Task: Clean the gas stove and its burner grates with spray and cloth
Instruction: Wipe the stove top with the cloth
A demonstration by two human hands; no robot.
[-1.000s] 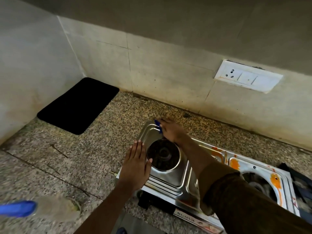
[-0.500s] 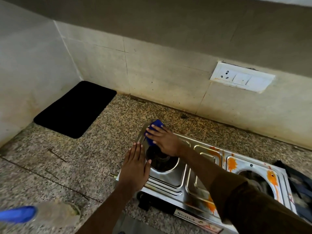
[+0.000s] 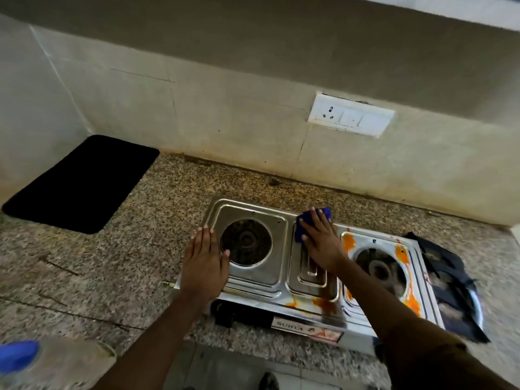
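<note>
A steel two-burner gas stove [image 3: 254, 277] sits on the granite counter, with no grates on its burners. Orange stains cover its right half and front edge. My right hand [image 3: 322, 244] presses a blue cloth [image 3: 302, 225] flat on the stove's middle panel, near the back edge. My left hand [image 3: 204, 261] lies flat, fingers together, on the stove's left edge beside the left burner [image 3: 245, 242]. The right burner [image 3: 380, 270] is ringed by orange stains. A blurred bottle with a blue cap [image 3: 42, 361] lies at the bottom left.
A black mat [image 3: 81, 182] lies in the counter's back left corner. Dark objects [image 3: 453, 285], possibly the grates on a dark sheet, lie right of the stove. A white socket plate [image 3: 350, 118] is on the tiled wall. The counter's front edge runs below the stove.
My right hand has slid the blue cloth from the back of the left burner rightward to the middle panel. My left hand has stayed on the left edge.
</note>
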